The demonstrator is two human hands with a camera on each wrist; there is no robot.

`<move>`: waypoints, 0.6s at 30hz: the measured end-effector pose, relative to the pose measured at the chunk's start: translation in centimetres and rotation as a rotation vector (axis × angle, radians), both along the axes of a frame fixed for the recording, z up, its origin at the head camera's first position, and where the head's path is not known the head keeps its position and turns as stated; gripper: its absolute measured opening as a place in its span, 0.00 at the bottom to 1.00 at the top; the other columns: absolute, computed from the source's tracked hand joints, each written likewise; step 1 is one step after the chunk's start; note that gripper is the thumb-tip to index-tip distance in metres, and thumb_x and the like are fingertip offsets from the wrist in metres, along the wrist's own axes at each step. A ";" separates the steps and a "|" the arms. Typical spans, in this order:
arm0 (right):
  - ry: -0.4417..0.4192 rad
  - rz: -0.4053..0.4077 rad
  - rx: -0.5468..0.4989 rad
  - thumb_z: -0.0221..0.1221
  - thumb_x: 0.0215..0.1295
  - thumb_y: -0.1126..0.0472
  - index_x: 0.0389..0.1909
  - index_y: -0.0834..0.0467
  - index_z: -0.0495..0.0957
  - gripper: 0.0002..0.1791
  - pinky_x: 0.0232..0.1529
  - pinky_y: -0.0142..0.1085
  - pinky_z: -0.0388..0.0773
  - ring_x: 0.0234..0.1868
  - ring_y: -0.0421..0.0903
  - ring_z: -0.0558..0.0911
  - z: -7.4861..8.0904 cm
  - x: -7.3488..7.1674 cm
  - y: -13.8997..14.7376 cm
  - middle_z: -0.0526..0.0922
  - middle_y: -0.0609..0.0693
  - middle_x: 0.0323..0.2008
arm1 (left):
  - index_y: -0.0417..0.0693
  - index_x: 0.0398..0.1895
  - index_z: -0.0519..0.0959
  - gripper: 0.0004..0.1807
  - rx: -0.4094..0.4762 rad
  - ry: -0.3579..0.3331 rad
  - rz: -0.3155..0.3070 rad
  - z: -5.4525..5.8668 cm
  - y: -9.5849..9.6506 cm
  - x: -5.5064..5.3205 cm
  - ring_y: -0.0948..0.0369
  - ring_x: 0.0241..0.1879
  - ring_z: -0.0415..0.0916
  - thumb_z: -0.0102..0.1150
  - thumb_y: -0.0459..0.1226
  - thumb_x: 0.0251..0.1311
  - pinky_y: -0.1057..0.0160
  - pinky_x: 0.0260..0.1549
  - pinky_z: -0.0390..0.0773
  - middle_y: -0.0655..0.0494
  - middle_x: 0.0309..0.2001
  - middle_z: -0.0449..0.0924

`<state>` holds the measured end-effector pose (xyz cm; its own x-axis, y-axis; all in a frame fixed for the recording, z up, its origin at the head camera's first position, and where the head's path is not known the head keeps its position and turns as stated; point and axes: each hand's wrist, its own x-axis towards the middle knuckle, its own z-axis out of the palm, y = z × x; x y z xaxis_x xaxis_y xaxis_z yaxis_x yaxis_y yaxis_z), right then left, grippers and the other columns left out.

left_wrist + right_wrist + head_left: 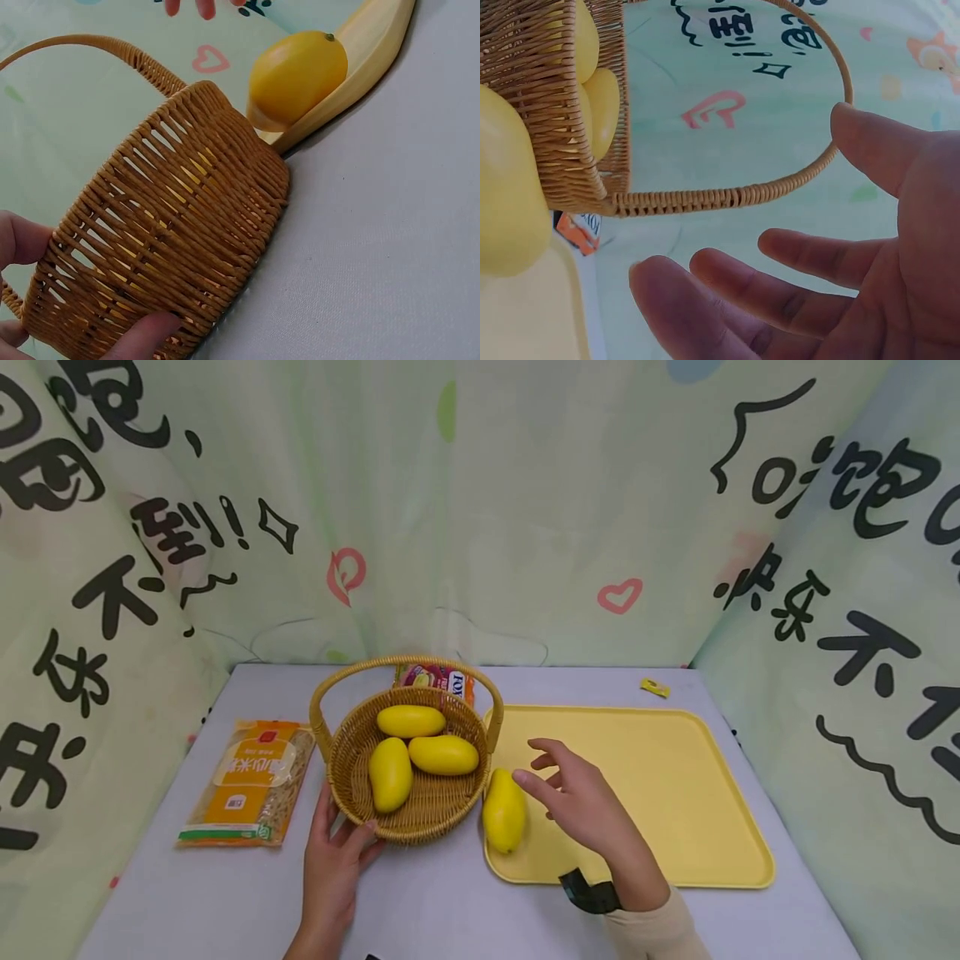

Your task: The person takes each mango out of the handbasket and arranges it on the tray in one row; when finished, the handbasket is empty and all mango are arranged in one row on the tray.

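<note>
A round wicker basket [438,814] with a tall arched handle stands left of centre in the head view. Three yellow mangoes [444,755] lie inside it. My left hand [333,860] holds the basket at its near left side; in the left wrist view the thumb [154,334] lies along the woven wall. Another mango [505,810] rests at the left edge of a yellow tray [622,793], just right of the basket. Over the tray, beside that mango, my right hand [581,797] is held with fingers spread and nothing in them.
Left of the basket lies a bag of grain [247,785] with an orange label. A colourful snack packet [457,683] sits behind the basket, partly hidden by it. A small yellow wrapper [655,687] is past the tray's far edge. Printed curtains enclose the table.
</note>
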<state>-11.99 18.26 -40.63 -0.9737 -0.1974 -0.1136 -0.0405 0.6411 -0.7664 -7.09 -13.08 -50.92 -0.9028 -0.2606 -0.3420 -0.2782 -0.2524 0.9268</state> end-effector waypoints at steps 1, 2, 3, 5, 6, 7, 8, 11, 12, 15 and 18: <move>0.010 0.008 0.016 0.62 0.73 0.38 0.75 0.51 0.69 0.36 0.41 0.38 0.87 0.47 0.48 0.85 0.2 -0.1 -0.1 0.83 0.56 0.62 | 0.79 0.87 0.39 0.56 -0.002 0.000 0.000 0.0 0.0 0.0 0.44 0.79 0.60 0.60 0.28 0.71 0.48 0.58 0.85 0.54 0.87 0.40; 0.021 0.019 0.032 0.62 0.73 0.38 0.75 0.51 0.70 0.36 0.43 0.39 0.87 0.48 0.48 0.85 0.3 -0.2 -0.3 0.83 0.56 0.62 | 0.79 0.86 0.39 0.56 -0.004 0.000 0.000 -0.1 0.0 -0.1 0.44 0.80 0.60 0.60 0.29 0.71 0.47 0.59 0.85 0.54 0.88 0.39; 0.030 0.026 0.050 0.62 0.74 0.37 0.75 0.51 0.70 0.36 0.45 0.41 0.87 0.48 0.48 0.85 0.4 -0.3 -0.4 0.83 0.55 0.62 | 0.80 0.86 0.39 0.55 -0.006 -0.001 0.001 -0.1 0.0 -0.1 0.44 0.80 0.60 0.60 0.29 0.71 0.47 0.59 0.85 0.54 0.88 0.39; 0.043 0.043 0.072 0.62 0.73 0.37 0.75 0.50 0.70 0.37 0.47 0.43 0.86 0.50 0.48 0.85 0.7 -0.4 -0.8 0.83 0.54 0.62 | 0.80 0.86 0.39 0.55 -0.005 -0.002 0.001 -0.1 0.0 -0.1 0.44 0.79 0.60 0.59 0.29 0.72 0.47 0.59 0.85 0.54 0.88 0.39; 0.049 0.053 0.078 0.62 0.73 0.37 0.75 0.50 0.70 0.37 0.48 0.43 0.86 0.50 0.48 0.85 0.8 -0.5 -1.0 0.83 0.54 0.62 | 0.80 0.86 0.39 0.55 -0.003 -0.001 0.000 -0.1 0.0 0.0 0.44 0.79 0.60 0.59 0.29 0.72 0.47 0.59 0.85 0.54 0.88 0.39; 0.050 0.061 0.082 0.63 0.72 0.36 0.75 0.50 0.70 0.37 0.47 0.43 0.86 0.50 0.48 0.85 0.9 -0.6 -1.2 0.83 0.54 0.61 | 0.80 0.86 0.39 0.55 -0.002 0.000 -0.001 -0.1 0.0 0.0 0.44 0.79 0.60 0.59 0.29 0.72 0.48 0.59 0.85 0.54 0.88 0.39; 0.052 0.072 0.083 0.63 0.72 0.36 0.75 0.50 0.70 0.38 0.47 0.43 0.86 0.50 0.47 0.85 1.0 -0.6 -1.4 0.83 0.53 0.61 | 0.80 0.86 0.39 0.55 -0.001 0.000 -0.001 -0.1 0.0 0.0 0.45 0.79 0.60 0.59 0.29 0.72 0.48 0.59 0.85 0.54 0.87 0.39; 0.057 0.103 0.087 0.66 0.69 0.37 0.75 0.50 0.70 0.40 0.47 0.42 0.86 0.50 0.46 0.85 1.3 -0.7 -2.2 0.83 0.51 0.61 | 0.79 0.86 0.39 0.55 0.002 0.001 -0.003 -0.1 0.0 0.0 0.46 0.78 0.61 0.59 0.28 0.72 0.50 0.58 0.86 0.54 0.87 0.40; 0.062 0.115 0.089 0.67 0.68 0.37 0.75 0.51 0.71 0.40 0.47 0.42 0.85 0.50 0.46 0.85 1.4 -0.8 -2.5 0.83 0.51 0.61 | 0.79 0.86 0.39 0.55 0.003 0.002 -0.004 -0.2 0.0 0.0 0.46 0.78 0.61 0.59 0.28 0.72 0.50 0.57 0.87 0.54 0.87 0.40; 0.091 0.164 0.101 0.71 0.64 0.38 0.75 0.51 0.72 0.42 0.49 0.43 0.85 0.51 0.47 0.84 1.7 -0.8 -3.4 0.82 0.49 0.64 | 0.79 0.86 0.39 0.55 0.004 0.002 -0.004 -0.2 0.0 0.0 0.46 0.78 0.61 0.59 0.28 0.72 0.51 0.57 0.87 0.54 0.87 0.40; 0.150 0.236 0.122 0.75 0.61 0.40 0.74 0.51 0.73 0.43 0.53 0.45 0.84 0.53 0.49 0.83 1.9 -1.0 -4.3 0.81 0.48 0.65 | 0.79 0.86 0.39 0.55 0.005 0.002 -0.002 -0.2 -0.1 0.0 0.46 0.78 0.61 0.59 0.28 0.72 0.50 0.57 0.87 0.54 0.87 0.40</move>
